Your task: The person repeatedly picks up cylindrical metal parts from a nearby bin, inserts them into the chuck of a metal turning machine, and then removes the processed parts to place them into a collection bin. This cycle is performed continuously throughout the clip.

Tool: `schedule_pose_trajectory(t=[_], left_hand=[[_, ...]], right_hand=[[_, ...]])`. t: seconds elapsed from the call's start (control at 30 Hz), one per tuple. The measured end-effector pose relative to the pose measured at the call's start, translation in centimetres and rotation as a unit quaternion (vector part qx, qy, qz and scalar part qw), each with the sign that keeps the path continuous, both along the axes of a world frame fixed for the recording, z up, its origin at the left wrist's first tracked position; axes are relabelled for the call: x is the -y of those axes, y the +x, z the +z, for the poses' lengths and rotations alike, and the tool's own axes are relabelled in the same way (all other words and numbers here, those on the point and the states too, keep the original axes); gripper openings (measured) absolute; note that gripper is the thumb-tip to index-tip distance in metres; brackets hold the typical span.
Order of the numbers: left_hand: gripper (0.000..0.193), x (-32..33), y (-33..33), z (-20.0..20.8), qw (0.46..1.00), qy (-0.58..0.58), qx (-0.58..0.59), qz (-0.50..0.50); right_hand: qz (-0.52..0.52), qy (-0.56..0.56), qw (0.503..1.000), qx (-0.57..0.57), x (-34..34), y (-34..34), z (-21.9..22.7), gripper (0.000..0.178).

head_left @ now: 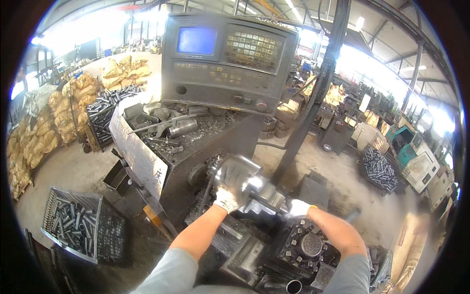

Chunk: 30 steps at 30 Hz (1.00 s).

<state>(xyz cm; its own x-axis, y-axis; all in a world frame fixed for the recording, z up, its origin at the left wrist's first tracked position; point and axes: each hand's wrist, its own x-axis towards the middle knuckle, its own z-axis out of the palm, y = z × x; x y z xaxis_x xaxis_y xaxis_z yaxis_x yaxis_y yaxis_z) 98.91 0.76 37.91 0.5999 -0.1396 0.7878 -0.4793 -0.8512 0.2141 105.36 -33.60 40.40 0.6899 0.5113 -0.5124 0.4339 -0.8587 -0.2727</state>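
Observation:
Both my hands wear pale work gloves with dirty grey fingers and reach to a lathe's bright round chuck. My left hand lies over the chuck's near face, its fingers looking stretched out but smeared. Shiny stepped jaws stick out from the chuck towards the right. A dark metal rod runs from the jaws to my right hand, whose fingers close around its outer end, partly hidden. Just below my right hand sits the tool turret, with several bolts around its round cap.
A control panel with a blue screen stands ahead, above a tray of chips and tools. At lower left is a wire basket of metal tubes. A dark post rises right of the panel. Stacked sacks stand far left.

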Motion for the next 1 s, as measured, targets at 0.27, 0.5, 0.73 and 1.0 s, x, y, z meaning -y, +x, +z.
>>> schedule_pose_trajectory(t=[0.27, 0.5, 0.73, 1.0], left_hand=[[0.073, -0.1, 0.5, 0.1, 1.000, 0.016, 0.015, -0.008], [0.072, 0.2, 0.6, -1.0, 0.998, 0.054, 0.003, 0.035], [0.072, -0.4, 1.8, -1.2, 0.997, 0.066, 0.050, 0.000], [0.095, 2.7, -11.6, 8.4, 0.818, -0.323, -0.254, -0.402]], right_hand=[[-0.117, 0.158, 0.964, -0.179, -0.5, 1.1, -0.6, 0.039], [-0.079, -0.082, 0.977, 0.180, 8.7, -4.8, 1.6, 0.058], [-0.424, 0.346, 0.726, 0.416, 10.8, -15.5, 8.4, 0.073], [-0.214, 0.224, 0.687, 0.657, -6.2, -29.7, 14.4, 0.057]])
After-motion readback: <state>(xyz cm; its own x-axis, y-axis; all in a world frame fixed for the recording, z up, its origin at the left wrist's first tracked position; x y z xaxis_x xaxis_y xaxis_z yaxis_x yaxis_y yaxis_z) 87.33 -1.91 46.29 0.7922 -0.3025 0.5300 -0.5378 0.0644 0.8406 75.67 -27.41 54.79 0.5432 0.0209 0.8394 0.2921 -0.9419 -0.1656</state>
